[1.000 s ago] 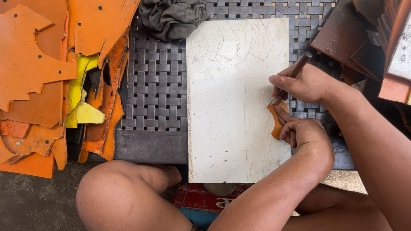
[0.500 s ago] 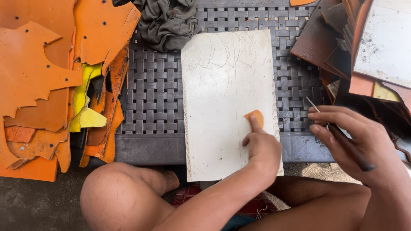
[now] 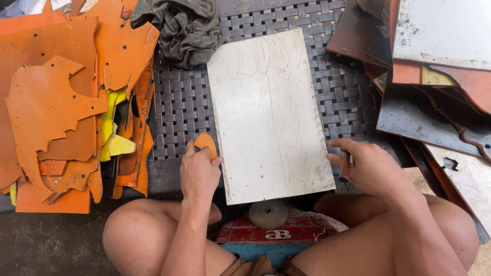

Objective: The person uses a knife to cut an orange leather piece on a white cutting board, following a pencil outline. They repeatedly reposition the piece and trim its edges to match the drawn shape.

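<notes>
The left hand (image 3: 198,174) pinches a small orange leather piece (image 3: 206,143) just off the white cutting board's (image 3: 268,112) left edge, while the right hand (image 3: 369,168) is closed round a dark-handled tool (image 3: 344,168) — its tip hidden — at the board's right edge on the woven bench (image 3: 184,102).

Both arms are bare to past the elbow, with no sleeves, watch or rings in view. The knees and thighs are bare too. Tan shorts (image 3: 255,267) show between the legs at the bottom edge
</notes>
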